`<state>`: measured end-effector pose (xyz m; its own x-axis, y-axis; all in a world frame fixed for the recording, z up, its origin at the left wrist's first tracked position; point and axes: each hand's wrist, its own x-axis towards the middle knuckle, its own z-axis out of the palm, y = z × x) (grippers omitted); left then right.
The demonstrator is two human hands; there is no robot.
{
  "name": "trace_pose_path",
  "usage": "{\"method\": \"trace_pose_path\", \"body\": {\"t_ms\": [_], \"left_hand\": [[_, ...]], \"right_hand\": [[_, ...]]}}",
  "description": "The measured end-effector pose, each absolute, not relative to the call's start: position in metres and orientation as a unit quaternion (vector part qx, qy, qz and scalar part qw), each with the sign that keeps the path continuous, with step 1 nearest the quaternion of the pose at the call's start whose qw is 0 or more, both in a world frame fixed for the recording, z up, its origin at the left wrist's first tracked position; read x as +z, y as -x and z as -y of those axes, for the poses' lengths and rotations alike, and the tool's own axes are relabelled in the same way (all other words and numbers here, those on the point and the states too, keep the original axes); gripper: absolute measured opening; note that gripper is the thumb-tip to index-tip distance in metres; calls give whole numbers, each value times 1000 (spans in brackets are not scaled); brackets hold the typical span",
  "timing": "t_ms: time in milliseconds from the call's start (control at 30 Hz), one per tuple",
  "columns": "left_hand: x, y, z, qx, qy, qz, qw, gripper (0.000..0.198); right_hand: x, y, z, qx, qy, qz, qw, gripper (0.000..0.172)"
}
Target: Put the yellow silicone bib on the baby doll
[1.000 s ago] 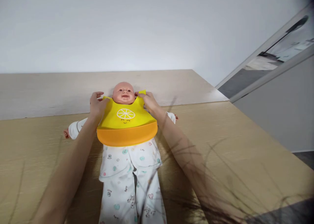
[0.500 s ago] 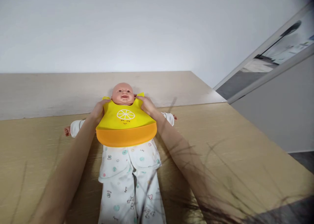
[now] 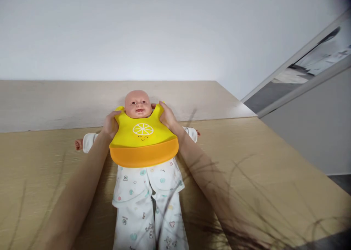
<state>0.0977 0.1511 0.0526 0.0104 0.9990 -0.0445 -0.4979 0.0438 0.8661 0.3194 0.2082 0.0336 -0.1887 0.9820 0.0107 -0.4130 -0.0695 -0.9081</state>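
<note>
A baby doll [image 3: 138, 98] in white patterned clothes lies on its back, head away from me, arms spread. Over its chest is a yellow bib [image 3: 128, 129] with an orange catch pocket and a white citrus slice above a smiling face. My left hand [image 3: 111, 124] is closed on the bib's left neck strap beside the doll's head. On the other side, my right hand [image 3: 168, 116] pinches the right strap, its tip poking up past the fingers. The strap ends behind the neck are hidden.
The doll rests on a light wooden table [image 3: 233, 158], whose right edge slants down toward me. Behind stands a pale wall [image 3: 137, 30]. A framed glass panel [image 3: 301, 67] is at the right. Dark strands of hair cross the lower view.
My right hand has lifted its strap slightly, and the fingers now sit higher along it. The whole scene has shifted a little to the right with the camera.
</note>
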Motion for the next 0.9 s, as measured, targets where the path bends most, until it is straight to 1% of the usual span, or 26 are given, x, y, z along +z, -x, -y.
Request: {"method": "trace_pose_path", "body": {"t_ms": [100,267,400,533,800,900], "left_hand": [[52,-97,-150,602,-357,-367,612,26],[50,-95,-151,581,-399,-377,600,30],[48,-93,-152,570,-399,-357,623,37],[46,-91,-153,566,-399,-358,626,34],[38,-83,-157,567,-410,-387,600,25],[40,-83,-157,567,-404,-387,604,20]], "right_hand": [[37,-312,-217,640,374,380,553,40],[34,-306,-234,635,389,359,563,18],[29,-303,-243,638,401,382,534,9],[26,-302,-246,640,387,424,510,2],[26,-311,-255,648,329,476,495,10],[24,-314,-258,648,328,489,484,8]]}}
